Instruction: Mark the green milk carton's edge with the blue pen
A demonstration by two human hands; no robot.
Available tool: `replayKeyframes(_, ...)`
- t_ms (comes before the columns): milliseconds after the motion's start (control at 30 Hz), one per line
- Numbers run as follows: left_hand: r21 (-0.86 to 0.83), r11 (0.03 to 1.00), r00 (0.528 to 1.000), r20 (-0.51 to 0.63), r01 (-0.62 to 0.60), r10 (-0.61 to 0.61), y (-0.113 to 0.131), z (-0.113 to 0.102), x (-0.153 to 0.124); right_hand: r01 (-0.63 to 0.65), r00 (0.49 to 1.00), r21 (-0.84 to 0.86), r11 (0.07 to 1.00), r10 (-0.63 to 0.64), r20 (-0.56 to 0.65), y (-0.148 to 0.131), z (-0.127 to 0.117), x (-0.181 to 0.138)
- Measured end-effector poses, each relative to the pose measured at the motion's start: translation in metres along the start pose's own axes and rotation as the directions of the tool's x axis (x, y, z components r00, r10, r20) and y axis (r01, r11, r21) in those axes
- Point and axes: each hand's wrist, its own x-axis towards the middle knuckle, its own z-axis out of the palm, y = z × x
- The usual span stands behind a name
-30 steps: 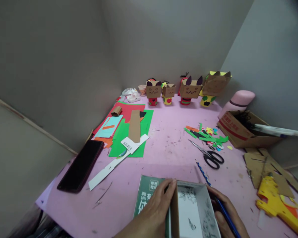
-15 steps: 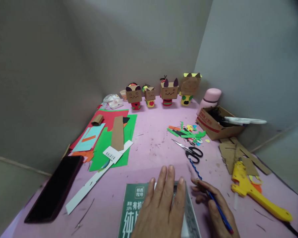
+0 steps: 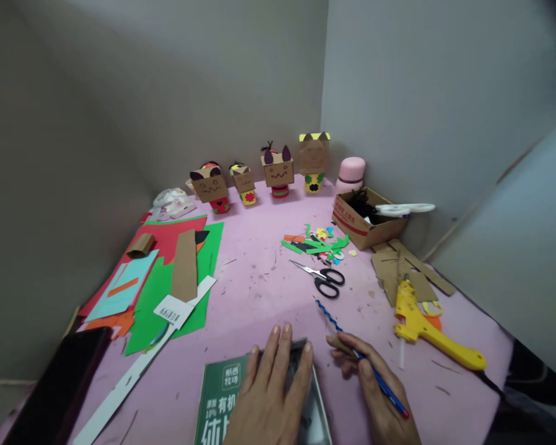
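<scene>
My left hand (image 3: 273, 389) lies flat with its fingers stretched out, pressing on a green carton (image 3: 217, 395) with white Chinese lettering at the near edge of the view. Part of the carton's top and right side is dark and whitish, and the hand covers its middle. Just to the right, my right hand (image 3: 375, 383) is closed around a slim blue pencil (image 3: 384, 386). Its twisted, dark-striped end points away from me toward the scissors, and its red end points back toward me. Black-handled scissors (image 3: 328, 281) lie beyond the pencil's far end.
Cardboard-headed figures (image 3: 278, 170) stand at the back. Paper scraps (image 3: 315, 244), an open cardboard box (image 3: 352, 225), a pink bottle (image 3: 351, 172) and a yellow glue gun (image 3: 426, 330) are on the right. Coloured sheets (image 3: 208, 272), a white strip (image 3: 120, 395) and a phone (image 3: 60, 383) lie left.
The camera view has turned to the right, so everything sits further left in the picture. My left hand stays on the carton, and my right hand still holds the pencil.
</scene>
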Motion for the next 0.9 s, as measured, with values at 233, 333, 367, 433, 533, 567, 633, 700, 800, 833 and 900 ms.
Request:
replayKeyframes(233, 0.117, 0.993, 0.995, -0.094, -0.017, 0.028, -0.002, -0.008, -0.001, 0.022, 0.998, -0.050, 0.998, -0.026, -0.064, -0.003, -0.002, 0.000)
replayKeyframes(333, 0.089, 0.996, 0.996, -0.090, -0.018, 0.026, -0.001, -0.011, -0.002, 0.003, 0.997, -0.049, 0.999, -0.007, -0.076, -0.004, -0.002, -0.001)
replayKeyframes(367, 0.089, 0.996, 0.996, -0.084, -0.021, 0.029, -0.001, -0.013, -0.002, -0.001, 0.997, -0.043, 0.999, -0.002, -0.080, -0.004, -0.002, -0.001)
replayKeyframes(433, 0.100, 0.995, 0.997, -0.066, -0.025, 0.032, 0.000, -0.017, -0.001, -0.008, 0.997, -0.035, 0.999, 0.005, -0.083, -0.003, -0.002, 0.000)
replayKeyframes(533, 0.106, 0.994, 0.998, -0.056, -0.029, 0.036, 0.001, -0.021, 0.002, -0.010, 0.997, -0.036, 0.999, 0.008, -0.078, -0.002, -0.001, 0.000)
replayKeyframes(567, 0.104, 0.994, 0.998, -0.057, -0.029, 0.035, 0.002, -0.021, 0.003, -0.013, 0.996, -0.040, 0.999, 0.009, -0.085, -0.002, 0.000, 0.000)
replayKeyframes(633, 0.096, 0.995, 0.998, -0.061, -0.025, 0.031, 0.002, -0.020, 0.004, -0.030, 0.995, -0.062, 0.998, 0.024, -0.096, -0.002, 0.000, -0.001)
replayKeyframes(700, 0.088, 0.996, 0.998, -0.058, -0.019, 0.024, 0.002, -0.018, 0.004, -0.029, 0.996, -0.094, 0.995, 0.021, -0.090, -0.005, -0.001, -0.002)
replayKeyframes(800, 0.076, 0.997, 0.999, -0.043, -0.012, 0.015, 0.002, -0.015, 0.002, 0.044, 0.994, -0.140, 0.989, -0.057, -0.092, -0.010, -0.001, -0.003)
replayKeyframes(833, 0.073, 0.997, 0.999, -0.044, -0.010, 0.013, 0.002, -0.015, 0.001, 0.074, 0.992, -0.161, 0.984, -0.090, -0.092, -0.012, -0.001, -0.004)
replayKeyframes(900, 0.068, 0.998, 0.999, -0.041, 0.002, 0.001, 0.002, -0.015, 0.000, 0.127, 0.988, -0.224, 0.966, -0.143, -0.057, -0.016, -0.001, -0.004)
